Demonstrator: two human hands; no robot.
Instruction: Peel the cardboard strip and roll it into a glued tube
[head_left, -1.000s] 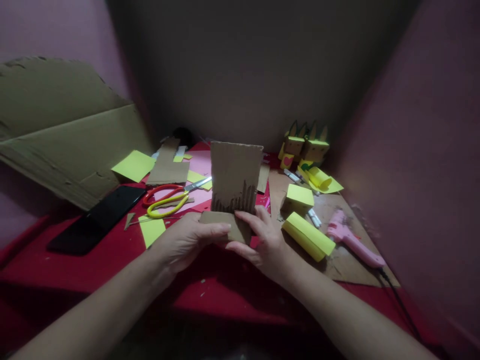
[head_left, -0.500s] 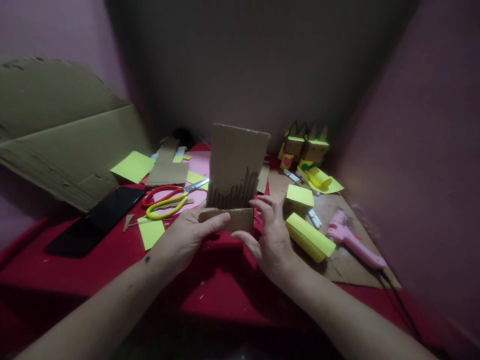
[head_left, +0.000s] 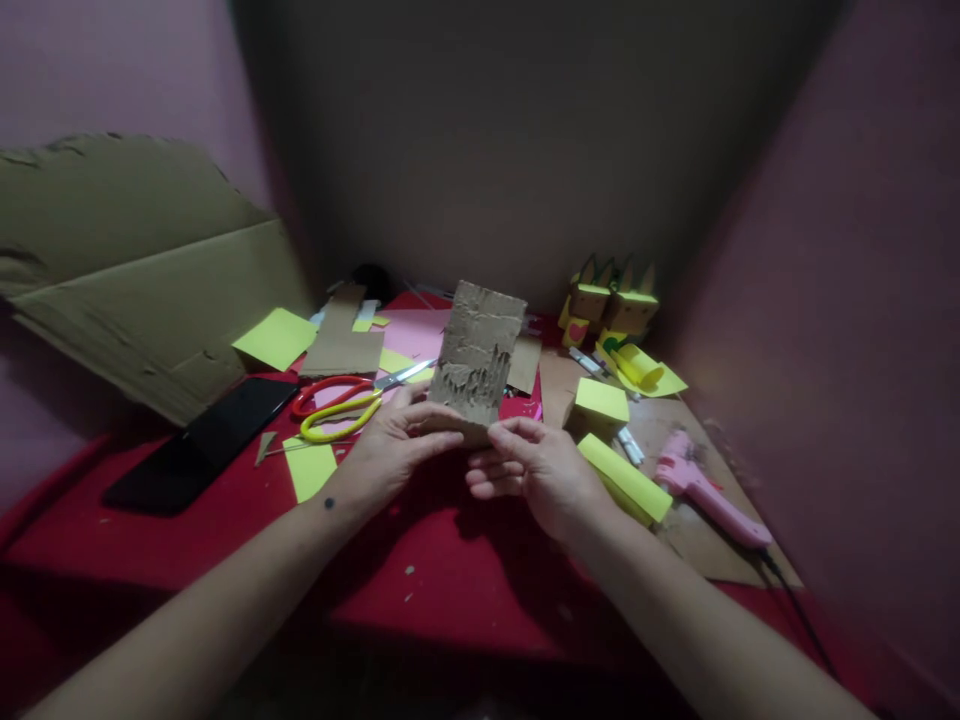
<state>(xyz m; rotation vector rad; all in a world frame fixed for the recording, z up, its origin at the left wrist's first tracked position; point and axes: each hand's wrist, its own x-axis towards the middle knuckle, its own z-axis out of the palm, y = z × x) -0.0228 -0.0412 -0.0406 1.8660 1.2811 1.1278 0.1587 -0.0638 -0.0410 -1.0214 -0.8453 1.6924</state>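
Observation:
A small piece of cardboard [head_left: 480,340], rough and crumpled with a torn patch low on its face, is held up over the red cloth. My left hand [head_left: 401,445] grips its lower left edge, thumb in front and fingers behind. At the lower right corner my right hand [head_left: 536,465] pinches the edge between thumb and forefinger, its other fingers curled loosely below. Just left of the cardboard lie scissors [head_left: 341,408] with red and yellow handles, blades pointing toward it. A yellow paper roll [head_left: 626,478] rests beside my right hand.
On the left lie a black phone [head_left: 202,445] and a large leaning cardboard sheet [head_left: 165,270]. A pink glue gun [head_left: 709,490] with a cord lies right, on a cardboard mat [head_left: 720,555]. A yellow-topped box [head_left: 600,405] and small eared paper figures [head_left: 611,300] stand behind.
The cardboard has tilted and turned in my hands, and its folded lower flap no longer faces me. My right hand has closed from an open pose onto its lower corner.

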